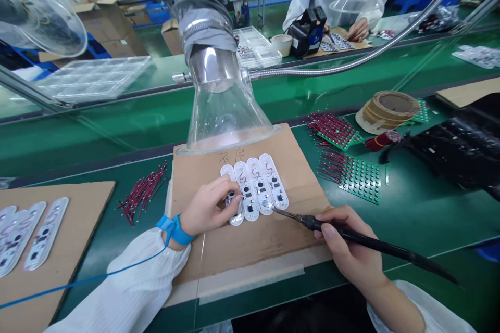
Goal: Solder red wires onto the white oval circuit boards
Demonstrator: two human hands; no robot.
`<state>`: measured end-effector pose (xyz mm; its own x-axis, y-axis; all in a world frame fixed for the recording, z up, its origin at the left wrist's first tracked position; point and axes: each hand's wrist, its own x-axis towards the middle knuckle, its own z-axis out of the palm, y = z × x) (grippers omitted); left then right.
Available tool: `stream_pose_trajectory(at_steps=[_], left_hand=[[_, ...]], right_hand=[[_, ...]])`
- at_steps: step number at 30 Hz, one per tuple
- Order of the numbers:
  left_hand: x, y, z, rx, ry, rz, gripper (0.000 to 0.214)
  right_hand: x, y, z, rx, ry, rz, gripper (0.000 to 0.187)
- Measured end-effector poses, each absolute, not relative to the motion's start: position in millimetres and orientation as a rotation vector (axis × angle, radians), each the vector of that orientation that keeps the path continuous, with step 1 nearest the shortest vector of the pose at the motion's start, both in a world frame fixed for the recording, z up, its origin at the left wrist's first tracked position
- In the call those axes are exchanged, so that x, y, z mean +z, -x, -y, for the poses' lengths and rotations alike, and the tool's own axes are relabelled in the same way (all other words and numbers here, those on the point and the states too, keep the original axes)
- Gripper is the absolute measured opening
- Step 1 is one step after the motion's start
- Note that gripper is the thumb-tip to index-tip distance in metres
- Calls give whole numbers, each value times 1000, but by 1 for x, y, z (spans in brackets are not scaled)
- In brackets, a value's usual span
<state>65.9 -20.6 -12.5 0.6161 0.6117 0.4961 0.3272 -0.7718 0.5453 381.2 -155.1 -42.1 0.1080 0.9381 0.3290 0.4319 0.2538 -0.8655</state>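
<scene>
Several white oval circuit boards (261, 187) lie side by side on a cardboard sheet (273, 242), with short dark red wires on their upper parts. My left hand (213, 203), wearing a blue wrist strap (177, 230), is over the leftmost board and partly hides it. Its thumb and fingers are drawn together in a pinch; whatever is between them is too small to make out. In my right hand (351, 247) is a black-handled soldering iron (308, 221), gripped like a pen. The iron's tip points left, at the lower end of the third board.
A clear fume hood (228, 114) hangs just behind the boards. Loose red wires (142, 192) lie left; green boards (361, 179), more wires and a round tape roll (387, 109) are right. More white boards (47, 234) rest on far-left cardboard. A co-worker (336, 0) sits opposite.
</scene>
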Motion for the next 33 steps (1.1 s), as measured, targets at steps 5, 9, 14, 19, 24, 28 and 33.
stream_pose_trajectory(at_steps=[5, 9, 14, 19, 24, 28, 33], left_hand=[[-11, -65, 21, 990, -2418, -744, 11], [-11, -65, 21, 990, -2406, -739, 12], [-12, -65, 21, 959, -2423, -742, 11], [-12, -65, 21, 984, -2409, -736, 12], [-14, -65, 20, 959, -2421, -734, 10], [-15, -65, 20, 946, -2432, -716, 10], [-13, -65, 21, 959, -2436, -728, 10]], right_hand=[[-43, -382, 157, 648, 1312, 1423, 8], [-42, -381, 156, 654, 1307, 1474, 7], [-41, -381, 155, 644, 1316, 1538, 7], [-43, -382, 155, 661, 1310, 1450, 9], [-35, -379, 153, 670, 1276, 1526, 7], [-31, -378, 151, 628, 1276, 1582, 9], [-31, -379, 150, 644, 1271, 1548, 9]])
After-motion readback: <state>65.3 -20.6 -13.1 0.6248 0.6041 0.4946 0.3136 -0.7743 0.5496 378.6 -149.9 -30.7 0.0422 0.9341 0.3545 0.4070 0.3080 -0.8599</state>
